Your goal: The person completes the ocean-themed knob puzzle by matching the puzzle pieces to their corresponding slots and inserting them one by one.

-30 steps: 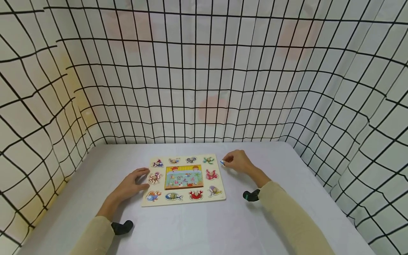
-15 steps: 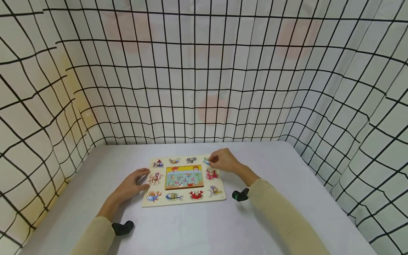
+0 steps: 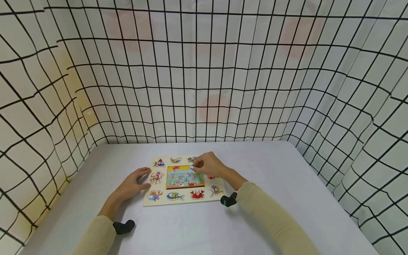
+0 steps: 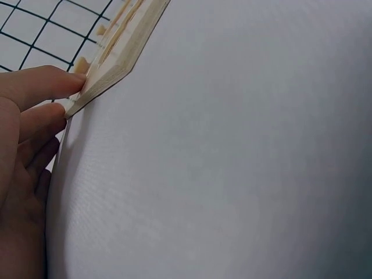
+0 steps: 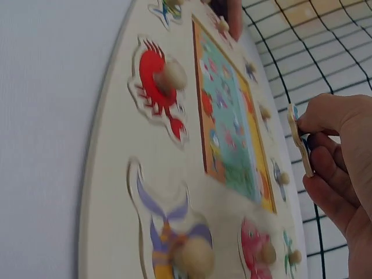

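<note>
A cream wooden peg puzzle board [image 3: 187, 202] lies flat on the table, its sea-animal pieces set around a middle aquarium picture [image 3: 181, 181]. My left hand [image 3: 132, 185] rests at the board's left edge, thumb and fingers spread apart and touching it. My right hand [image 3: 210, 167] is above the upper right of the picture. Its fingertips pinch a small flat puzzle piece [image 5: 300, 139] with blue on its face, held off the board. That piece's shape is seen mostly edge-on in the right wrist view. The hand partly hides the board's upper right pieces.
On the board, a red crab piece [image 3: 197, 194] and an octopus piece [image 3: 156, 177] sit in their places with round wooden knobs. White table cloth [image 3: 178, 230] surrounds the board. Black netting [image 3: 204, 78] over white walls encloses the back and sides.
My right hand has moved left with the puzzle piece, from beside the board's upper right corner to above the middle picture. The left hand has stayed at the left edge.
</note>
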Demonstrator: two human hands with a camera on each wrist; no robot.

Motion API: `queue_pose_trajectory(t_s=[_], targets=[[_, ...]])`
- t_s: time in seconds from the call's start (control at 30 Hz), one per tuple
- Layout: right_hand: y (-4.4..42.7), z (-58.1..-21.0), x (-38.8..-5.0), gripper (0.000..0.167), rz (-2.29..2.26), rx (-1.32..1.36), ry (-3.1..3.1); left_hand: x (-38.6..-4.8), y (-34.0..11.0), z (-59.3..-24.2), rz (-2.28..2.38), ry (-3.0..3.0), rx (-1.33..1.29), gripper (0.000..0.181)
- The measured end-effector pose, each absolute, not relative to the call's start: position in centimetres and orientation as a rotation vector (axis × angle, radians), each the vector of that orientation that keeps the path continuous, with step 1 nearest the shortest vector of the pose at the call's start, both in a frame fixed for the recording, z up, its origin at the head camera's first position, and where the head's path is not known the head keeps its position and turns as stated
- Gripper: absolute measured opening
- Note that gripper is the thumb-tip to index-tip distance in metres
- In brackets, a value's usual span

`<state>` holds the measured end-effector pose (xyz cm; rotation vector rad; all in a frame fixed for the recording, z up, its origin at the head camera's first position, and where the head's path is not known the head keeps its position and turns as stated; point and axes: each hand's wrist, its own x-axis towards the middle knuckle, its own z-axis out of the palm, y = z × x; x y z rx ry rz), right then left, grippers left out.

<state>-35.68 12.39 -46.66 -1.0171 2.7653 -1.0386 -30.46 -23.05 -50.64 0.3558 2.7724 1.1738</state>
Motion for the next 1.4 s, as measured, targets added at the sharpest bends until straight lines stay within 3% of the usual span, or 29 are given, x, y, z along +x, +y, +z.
queue_pose_trajectory(t_s=[0.53,1.4], targets=[[4.8,-47.0,-33.5,0.009,-0.938,-1.297,2.606,-30.6,-23.3,-50.9,1.219,2.767,0.367,0.068],[-1.7,-48.4,-31.0,0.009,-0.632,-1.515,2.545,-30.6,-23.6,-50.9,1.242,2.762,0.46,0.066]])
